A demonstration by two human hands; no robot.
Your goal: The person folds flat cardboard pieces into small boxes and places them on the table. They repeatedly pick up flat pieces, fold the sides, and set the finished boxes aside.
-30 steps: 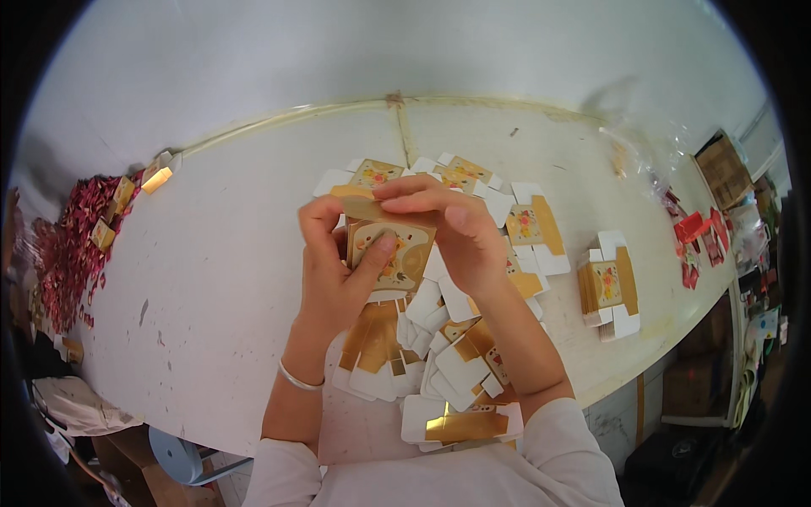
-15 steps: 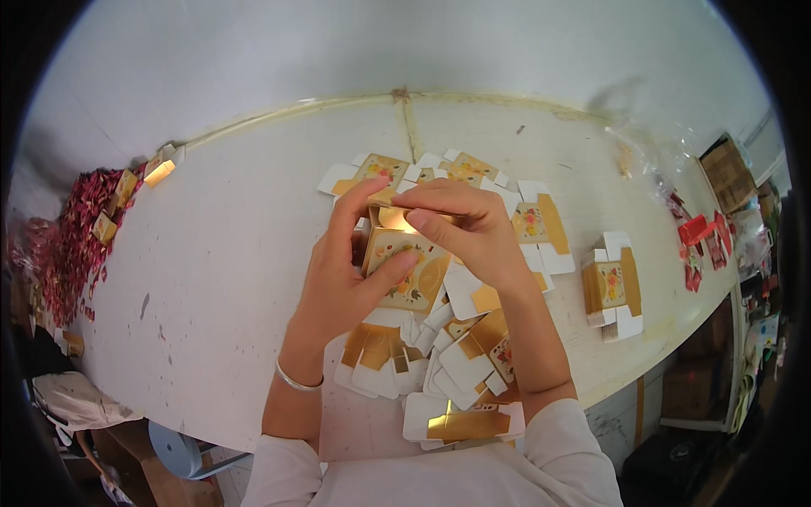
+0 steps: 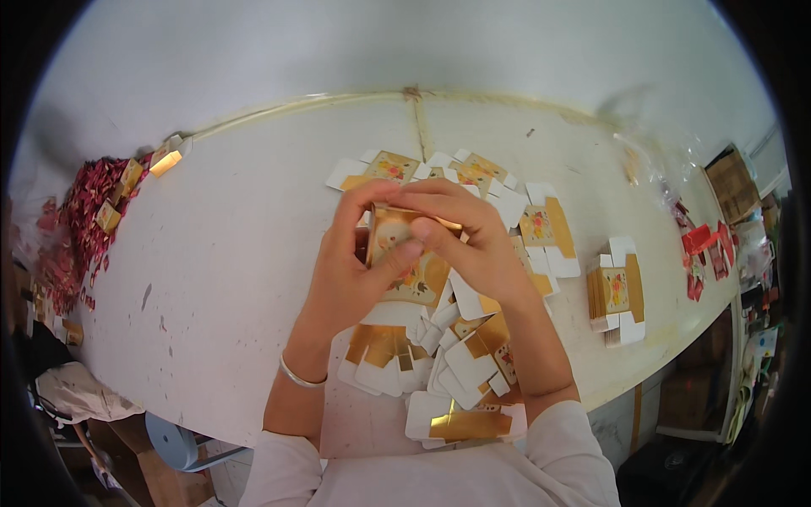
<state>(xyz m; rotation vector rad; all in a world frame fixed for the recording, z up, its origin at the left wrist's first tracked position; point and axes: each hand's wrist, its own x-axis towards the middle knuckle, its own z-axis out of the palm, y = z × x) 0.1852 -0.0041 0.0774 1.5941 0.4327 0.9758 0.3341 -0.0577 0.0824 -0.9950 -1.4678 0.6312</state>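
A gold carton with a floral print stands out from the pile, held between both hands over the middle of the table. My left hand wraps its left side, the thumb laid across the printed face. From the right, my right hand closes over its top edge, with the thumb pressing near the upper rim. The fingers cover much of the carton's top, and its back is hidden. Flat folded cartons in gold and white lie spread below the hands, and more flat cartons lie beyond them.
A neat stack of flat cartons sits to the right. At the far left is a heap of small red packets with a few gold boxes on it. Red pieces and clear plastic lie at the right end. A blue stool stands at lower left.
The carton's top, which stood open with its bright inside showing, is now covered or folded down under my fingers. Both hands keep their hold, and my right thumb presses closer to my left.
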